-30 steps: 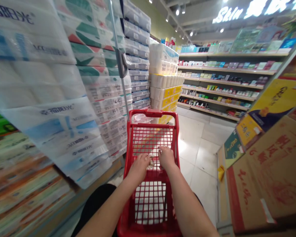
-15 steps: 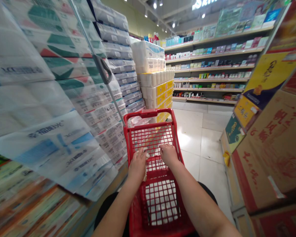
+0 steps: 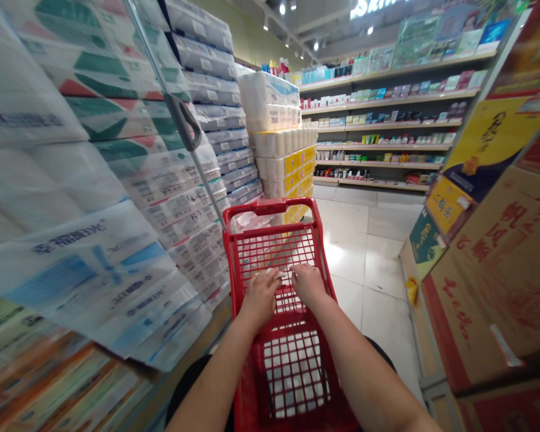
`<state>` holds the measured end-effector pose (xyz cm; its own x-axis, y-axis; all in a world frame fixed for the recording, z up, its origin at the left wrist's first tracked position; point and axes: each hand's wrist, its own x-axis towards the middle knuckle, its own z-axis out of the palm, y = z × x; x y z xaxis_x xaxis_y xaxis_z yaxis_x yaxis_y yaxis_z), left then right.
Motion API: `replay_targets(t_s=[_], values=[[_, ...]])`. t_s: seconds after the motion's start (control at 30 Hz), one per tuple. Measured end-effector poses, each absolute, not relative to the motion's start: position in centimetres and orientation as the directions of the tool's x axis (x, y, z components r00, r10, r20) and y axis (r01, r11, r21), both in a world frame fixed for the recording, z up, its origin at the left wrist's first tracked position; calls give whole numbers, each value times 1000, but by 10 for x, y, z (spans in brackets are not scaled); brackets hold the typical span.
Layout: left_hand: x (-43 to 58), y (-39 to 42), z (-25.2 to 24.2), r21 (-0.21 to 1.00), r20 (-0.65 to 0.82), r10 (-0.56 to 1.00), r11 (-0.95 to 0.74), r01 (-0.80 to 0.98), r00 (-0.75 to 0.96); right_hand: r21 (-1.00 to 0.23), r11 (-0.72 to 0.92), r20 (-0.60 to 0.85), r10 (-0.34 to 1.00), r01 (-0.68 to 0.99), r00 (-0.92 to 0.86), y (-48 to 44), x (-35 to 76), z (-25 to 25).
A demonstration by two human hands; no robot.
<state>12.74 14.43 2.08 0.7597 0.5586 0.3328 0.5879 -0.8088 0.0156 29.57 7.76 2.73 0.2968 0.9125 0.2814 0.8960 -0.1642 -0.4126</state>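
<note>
A red shopping basket (image 3: 274, 225) with mesh sides stands right in front of me, and both hands are over it. My left hand (image 3: 261, 297) has its fingers bent around a small white crumpled scrap (image 3: 282, 275) that looks like tissue; most of it is hidden by the hand. My right hand (image 3: 308, 284) is close beside it, its fingers curled in at the scrap's right end. Whether those right fingertips grip the scrap is too small to tell. White shapes show through the lower mesh of the basket.
Packs of paper (image 3: 85, 282) are stacked on the left, with paper rolls (image 3: 274, 144) beyond. A metal rod with a grey grip (image 3: 186, 129) slants up from the basket's left side. Cardboard boxes (image 3: 499, 270) line the right. Shelves (image 3: 382, 120) stand across the tiled floor (image 3: 382, 264).
My left hand has moved a little right, closer to my right hand. The white scrap now lies between the fingertips of both hands. My right hand has barely moved.
</note>
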Motion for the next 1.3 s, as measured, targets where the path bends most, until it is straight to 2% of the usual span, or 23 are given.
replay_targets(t_s=[0.23, 0.43, 0.5, 0.57, 0.63, 0.7, 0.77, 0.87, 0.93, 1.03, 1.13, 1.23, 1.3], values=[[125, 138, 28, 88, 313, 626, -768, 634, 714, -406, -175, 254, 921, 897, 295, 78, 294, 27], [120, 149, 20, 285, 368, 496, -865, 413, 786, -414, -170, 261, 919, 894, 296, 78, 294, 24], [120, 152, 19, 358, 472, 566, -824, 439, 676, -415, -164, 270, 917, 895, 293, 78, 294, 23], [121, 155, 19, 420, 577, 658, -747, 516, 483, -414, -160, 278, 915, 896, 292, 78, 294, 23], [122, 156, 20, 449, 623, 687, -706, 547, 375, -412, -163, 274, 916, 897, 293, 78, 294, 24], [123, 154, 21, 442, 607, 679, -720, 535, 412, -409, -166, 272, 916, 897, 294, 78, 295, 25], [123, 151, 22, 398, 528, 642, -766, 505, 556, -410, -166, 271, 917, 897, 293, 78, 294, 25], [123, 144, 24, 255, 356, 558, -830, 496, 750, -411, -167, 263, 920, 896, 292, 79, 294, 25], [121, 139, 26, 155, 300, 530, -847, 508, 793, -410, -167, 263, 920, 897, 291, 78, 294, 25], [119, 136, 25, 91, 305, 522, -848, 522, 796, -417, -160, 269, 919, 895, 289, 78, 294, 23], [118, 139, 22, 115, 312, 518, -853, 510, 796, -424, -151, 267, 921, 893, 283, 79, 294, 22], [117, 146, 20, 228, 327, 523, -852, 471, 787, -431, -149, 263, 923, 890, 282, 80, 294, 21], [117, 151, 20, 305, 407, 578, -816, 492, 707, -435, -151, 258, 924, 888, 283, 80, 294, 21]])
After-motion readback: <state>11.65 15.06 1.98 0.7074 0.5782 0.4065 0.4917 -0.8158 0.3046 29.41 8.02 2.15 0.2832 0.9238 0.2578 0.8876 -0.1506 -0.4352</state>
